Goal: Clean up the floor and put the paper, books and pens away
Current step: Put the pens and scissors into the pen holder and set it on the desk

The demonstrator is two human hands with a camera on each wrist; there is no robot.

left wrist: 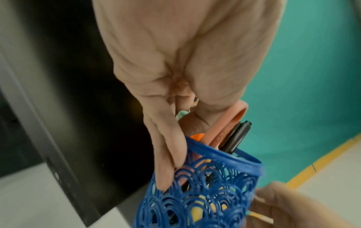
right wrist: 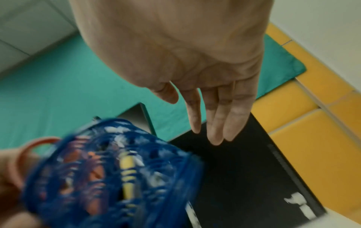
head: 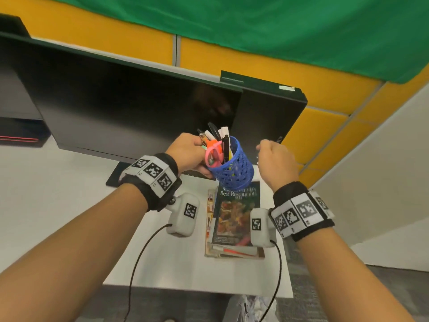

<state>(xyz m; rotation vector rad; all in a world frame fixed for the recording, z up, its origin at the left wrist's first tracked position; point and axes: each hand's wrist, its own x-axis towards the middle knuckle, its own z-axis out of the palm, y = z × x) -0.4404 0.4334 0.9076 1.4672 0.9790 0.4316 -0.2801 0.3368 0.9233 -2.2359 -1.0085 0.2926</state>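
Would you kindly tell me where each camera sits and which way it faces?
Head: worn on the head, looking down over both forearms at the left hand, right hand, blue pen holder, books and monitor.
Left wrist: along the left hand, whose fingers grip the pen holder.
Right wrist: along the right hand, fingers straight, holding nothing.
Shared: the pen holder shows in all three.

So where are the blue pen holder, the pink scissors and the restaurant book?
blue pen holder [head: 234, 169], head view, on its lattice wall.
pink scissors [head: 214, 153], head view, on a handle loop.
restaurant book [head: 235, 217], head view, on its front cover.
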